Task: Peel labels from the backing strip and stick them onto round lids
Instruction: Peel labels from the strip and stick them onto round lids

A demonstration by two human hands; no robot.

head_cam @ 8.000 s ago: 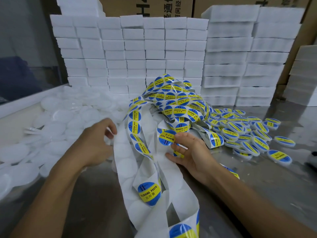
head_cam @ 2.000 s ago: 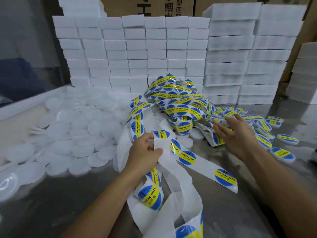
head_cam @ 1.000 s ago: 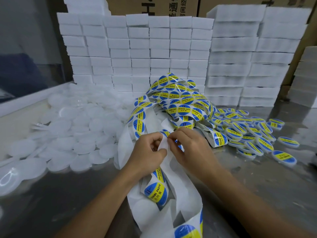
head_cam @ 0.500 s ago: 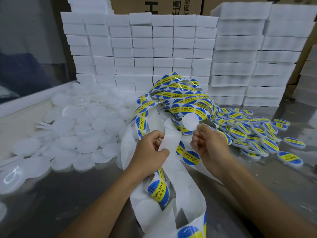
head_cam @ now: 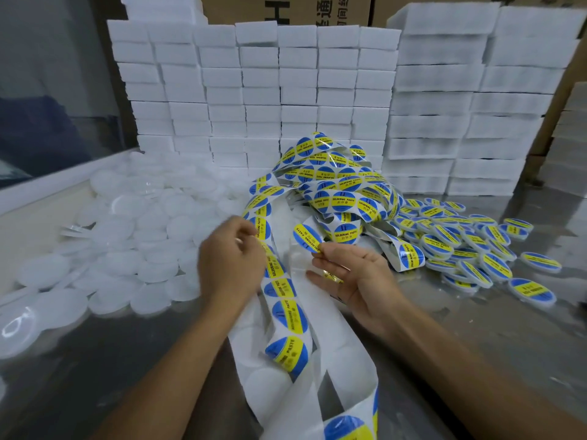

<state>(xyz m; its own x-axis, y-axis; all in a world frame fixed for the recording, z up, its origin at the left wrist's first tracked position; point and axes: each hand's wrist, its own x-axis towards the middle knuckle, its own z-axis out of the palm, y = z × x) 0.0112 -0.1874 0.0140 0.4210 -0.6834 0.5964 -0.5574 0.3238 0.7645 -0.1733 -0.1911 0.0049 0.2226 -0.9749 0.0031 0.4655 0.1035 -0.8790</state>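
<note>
My right hand [head_cam: 352,281] pinches a peeled blue-and-yellow label [head_cam: 308,238] between thumb and forefinger, its other fingers spread. My left hand [head_cam: 230,260] is blurred, with fingers loosely curled just left of the backing strip [head_cam: 287,312], and I see nothing in it. The strip runs from a tangled heap of labels [head_cam: 336,192] down between my forearms. Plain white round lids [head_cam: 127,236] lie in a pile to the left. Labelled lids [head_cam: 460,246] are heaped to the right.
White foam blocks [head_cam: 286,90] are stacked in a wall along the back, with cardboard boxes [head_cam: 286,9] behind them. A white ledge [head_cam: 47,185] borders the left side. The shiny metal table [head_cam: 127,369] shows in front of the lids.
My right hand has pulled the label free and turned its printed face up. My left hand has let go of the backing strip and moved left toward the plain lids.
</note>
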